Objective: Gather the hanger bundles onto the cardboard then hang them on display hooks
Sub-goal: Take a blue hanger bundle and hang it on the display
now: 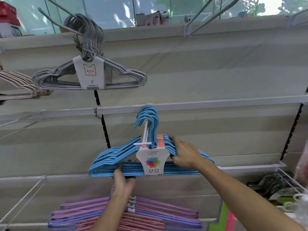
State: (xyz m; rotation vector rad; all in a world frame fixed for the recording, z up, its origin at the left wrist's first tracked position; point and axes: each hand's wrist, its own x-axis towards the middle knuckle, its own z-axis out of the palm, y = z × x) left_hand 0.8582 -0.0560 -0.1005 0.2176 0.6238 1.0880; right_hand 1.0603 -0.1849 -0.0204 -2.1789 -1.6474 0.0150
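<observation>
A blue hanger bundle (115,158) with a white label hangs by its hooks on a white display hook (145,130) sticking out from the middle rail. My left hand (123,179) grips the bundle's bottom bars from below, left of the label. My right hand (185,155) holds the bundle's right shoulder, fingers curled over the wires. A grey hanger bundle (126,75) hangs on an upper display hook (55,19). Purple and pink hanger bundles (166,212) hang lower down, partly behind my left forearm. No cardboard is in view.
Beige hangers (18,87) hang at the left edge. Bare display hooks (210,12) stick out at the upper right and thin wire hooks (21,202) at the lower left. A wire basket (286,179) with dark goods sits at the right. Black slotted uprights (104,124) run down the wall.
</observation>
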